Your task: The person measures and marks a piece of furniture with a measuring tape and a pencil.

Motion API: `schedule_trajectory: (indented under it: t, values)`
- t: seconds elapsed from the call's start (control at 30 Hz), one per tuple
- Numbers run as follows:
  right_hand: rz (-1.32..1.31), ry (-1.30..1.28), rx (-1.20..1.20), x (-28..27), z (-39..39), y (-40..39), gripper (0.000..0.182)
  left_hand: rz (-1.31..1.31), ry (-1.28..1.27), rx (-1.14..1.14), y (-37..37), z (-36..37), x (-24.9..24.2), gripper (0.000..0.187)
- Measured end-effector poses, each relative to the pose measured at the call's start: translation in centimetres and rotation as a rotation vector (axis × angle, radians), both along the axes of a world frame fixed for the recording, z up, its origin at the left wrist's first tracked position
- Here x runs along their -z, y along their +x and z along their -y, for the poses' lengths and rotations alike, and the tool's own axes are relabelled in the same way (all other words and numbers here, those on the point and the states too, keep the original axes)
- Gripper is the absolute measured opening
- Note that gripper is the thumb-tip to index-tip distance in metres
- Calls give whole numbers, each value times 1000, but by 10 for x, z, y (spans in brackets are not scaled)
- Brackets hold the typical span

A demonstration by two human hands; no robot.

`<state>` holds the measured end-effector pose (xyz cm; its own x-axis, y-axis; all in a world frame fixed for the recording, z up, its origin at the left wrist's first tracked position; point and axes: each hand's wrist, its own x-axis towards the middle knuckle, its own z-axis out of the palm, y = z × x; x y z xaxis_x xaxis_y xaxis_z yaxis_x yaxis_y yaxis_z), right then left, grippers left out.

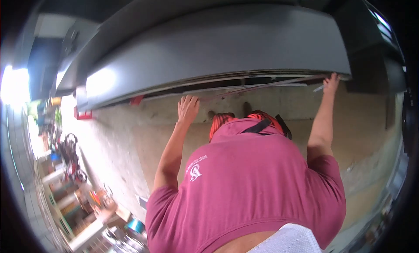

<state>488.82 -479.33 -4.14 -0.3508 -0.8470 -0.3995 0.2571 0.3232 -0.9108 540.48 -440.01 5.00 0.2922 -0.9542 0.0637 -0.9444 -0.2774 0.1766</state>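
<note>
A long grey panel [227,43] spans the upper view, its lower edge facing my body. My left hand [188,108] is just below that edge, left of centre, with fingers bent close together. From it a thin reddish strip [262,86] stretches slantwise to my right hand [331,83], at the panel's right corner. My right hand is closed, and a thin pale object [318,89] sticks out from its left side. The strip's ends are hidden at my fingers. Below the panel edge is a dark gap [209,86].
My feet [247,108] stand on the concrete floor [288,104] under the panel. A red crate [83,113] is at the left end. Parked motorcycles [72,152] and cluttered shelving [72,205] are at far left. Dark box-like furniture [371,69] stands at right.
</note>
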Motion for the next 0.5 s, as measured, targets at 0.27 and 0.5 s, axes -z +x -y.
schedule_trajectory:
  t: [0.27,0.5]
  values:
    - [-55,-9,36,-3,1,4,65,102,90,-106,122,-79,-29,14]
    - [-109,29,64,-21,-5,11,54,65,163,-122,176,-73,-44,16]
